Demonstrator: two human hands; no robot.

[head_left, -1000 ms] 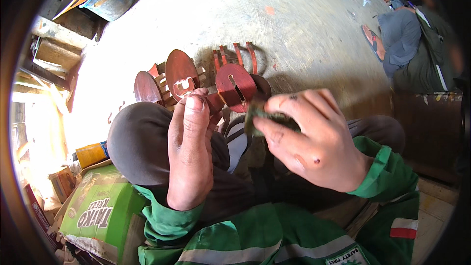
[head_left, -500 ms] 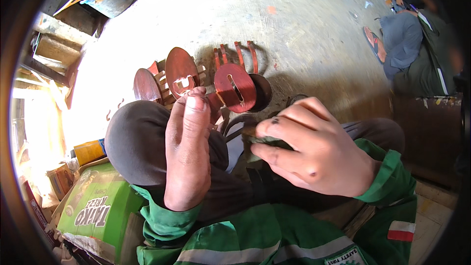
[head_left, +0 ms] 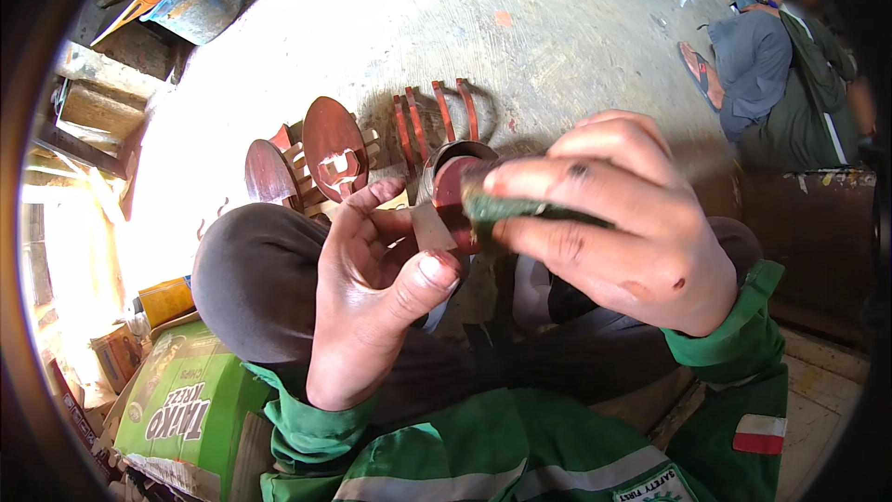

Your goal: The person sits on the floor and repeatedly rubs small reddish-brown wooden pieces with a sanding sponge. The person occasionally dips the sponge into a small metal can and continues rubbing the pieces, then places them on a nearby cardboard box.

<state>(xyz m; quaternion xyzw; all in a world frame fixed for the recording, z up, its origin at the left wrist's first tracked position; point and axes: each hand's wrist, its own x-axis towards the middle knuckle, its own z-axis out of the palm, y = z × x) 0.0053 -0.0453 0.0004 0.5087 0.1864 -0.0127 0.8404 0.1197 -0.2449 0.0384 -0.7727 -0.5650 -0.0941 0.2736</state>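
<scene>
The workpiece (head_left: 450, 188) is between the left hand (head_left: 362, 316) and the right hand (head_left: 618, 228); the pad (head_left: 539, 211) is in the right hand, at the workpiece's right side. Beyond the workpiece are the strips (head_left: 444, 112). Left of these, past the left knee (head_left: 251, 274), the left panel (head_left: 268, 170) and right panel (head_left: 327, 135) stand side by side. Near left, beside the knee, is a carton (head_left: 190, 400); far left, a bucket (head_left: 197, 2); far right, a co-worker (head_left: 757, 56).

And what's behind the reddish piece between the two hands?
A round object with a dark rim shows partly beyond the reddish piece; the rest of it is covered.
</scene>
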